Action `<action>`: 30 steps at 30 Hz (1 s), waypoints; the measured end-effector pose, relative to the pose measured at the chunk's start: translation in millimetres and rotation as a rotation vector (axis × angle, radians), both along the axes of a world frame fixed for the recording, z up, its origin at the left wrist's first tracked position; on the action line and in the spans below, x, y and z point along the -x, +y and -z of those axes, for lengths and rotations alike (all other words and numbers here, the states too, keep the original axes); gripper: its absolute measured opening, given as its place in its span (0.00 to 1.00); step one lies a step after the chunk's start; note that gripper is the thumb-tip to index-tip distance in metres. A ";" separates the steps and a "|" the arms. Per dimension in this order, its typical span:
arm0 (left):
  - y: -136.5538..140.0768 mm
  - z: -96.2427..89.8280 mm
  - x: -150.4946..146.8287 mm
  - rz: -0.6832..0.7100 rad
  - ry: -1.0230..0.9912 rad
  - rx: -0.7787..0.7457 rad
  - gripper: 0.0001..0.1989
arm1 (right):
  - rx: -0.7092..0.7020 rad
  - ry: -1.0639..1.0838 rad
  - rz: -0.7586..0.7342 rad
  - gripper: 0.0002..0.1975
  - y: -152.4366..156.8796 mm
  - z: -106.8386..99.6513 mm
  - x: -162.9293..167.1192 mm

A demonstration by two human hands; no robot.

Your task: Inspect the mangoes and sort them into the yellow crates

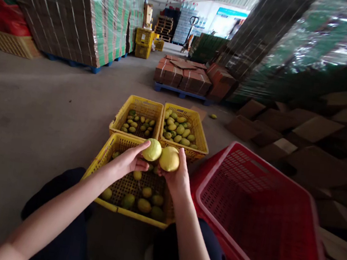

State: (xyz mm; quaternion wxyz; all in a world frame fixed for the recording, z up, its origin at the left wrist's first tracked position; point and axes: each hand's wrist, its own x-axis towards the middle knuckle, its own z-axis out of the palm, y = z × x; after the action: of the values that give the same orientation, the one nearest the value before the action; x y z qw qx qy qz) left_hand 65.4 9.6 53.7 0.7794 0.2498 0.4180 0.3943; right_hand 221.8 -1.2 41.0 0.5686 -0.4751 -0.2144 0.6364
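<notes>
My left hand (131, 158) grips a greenish-yellow lemon (152, 149) between thumb and fingers. Beside it, my right hand (179, 178) is closed around a larger, yellower lemon (169, 159). The two fruits are side by side, almost touching, above the near yellow crate (117, 209). Several green and yellow lemons (144, 205) lie on that crate's floor, some hidden by my hands. Behind it stand a back left yellow crate (147, 102) with small lemons and a back right yellow crate (202, 139) holding a fuller layer of lemons.
A large red crate (269, 170) stands at my right. Flattened cardboard boxes (317, 129) are heaped beyond it. A loose lemon (213, 116) lies on the floor near a blue pallet (182, 92) stacked with cardboard. Wrapped stacks (111, 18) rise at the left.
</notes>
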 end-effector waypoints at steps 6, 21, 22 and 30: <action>1.5 2.4 9.4 -0.192 0.222 -0.633 0.30 | -0.358 -0.346 0.178 0.24 -6.8 0.0 -0.4; -1.6 1.1 18.0 -0.221 0.164 -1.019 0.25 | -0.829 -0.633 0.353 0.31 -14.5 -2.6 -7.2; -0.9 1.4 18.0 -0.227 0.132 -0.974 0.25 | -0.802 -0.593 0.321 0.30 -14.9 -3.6 -7.7; 5.0 11.3 9.8 -0.269 -0.034 -0.565 0.22 | -0.524 -0.369 0.148 0.21 -6.5 0.0 -8.6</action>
State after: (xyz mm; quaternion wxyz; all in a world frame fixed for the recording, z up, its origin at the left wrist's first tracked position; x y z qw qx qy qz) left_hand 55.6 14.7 42.5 0.6268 0.3923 0.3079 0.5987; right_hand 230.4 -7.7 41.0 0.6677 -0.4344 -0.4353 0.4196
